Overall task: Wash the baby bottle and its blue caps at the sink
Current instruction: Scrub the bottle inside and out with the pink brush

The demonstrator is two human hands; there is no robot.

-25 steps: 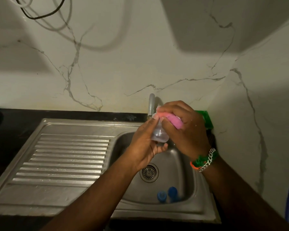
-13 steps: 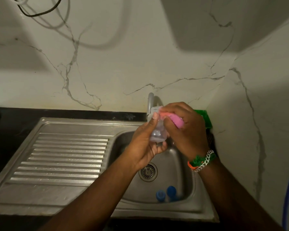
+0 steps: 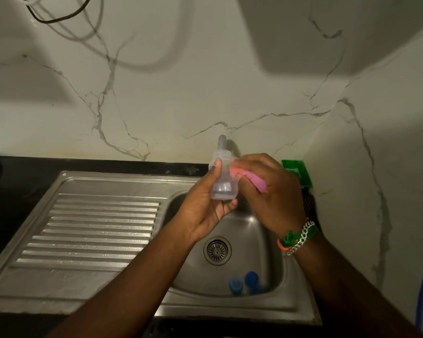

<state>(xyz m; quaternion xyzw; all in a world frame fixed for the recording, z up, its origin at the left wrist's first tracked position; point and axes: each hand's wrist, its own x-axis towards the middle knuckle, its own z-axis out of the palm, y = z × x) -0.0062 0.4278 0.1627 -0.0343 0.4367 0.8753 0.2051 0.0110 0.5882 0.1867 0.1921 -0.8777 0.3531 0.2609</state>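
Brushed-steel sink [image 3: 103, 284] — translucent plastic bottle [image 3: 221, 184]

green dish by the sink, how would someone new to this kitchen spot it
Start at the steel sink and look to the wall corner behind its far right side. The green dish sits there, behind the right hand, the only green thing on the counter.

White marble-veined walls [image 3: 186, 98] meet in a corner at far right, crossed by broad shadows in dim light. A black countertop [image 3: 22, 181] runs along the far wall; dark cables [image 3: 59, 19] hang at upper left.
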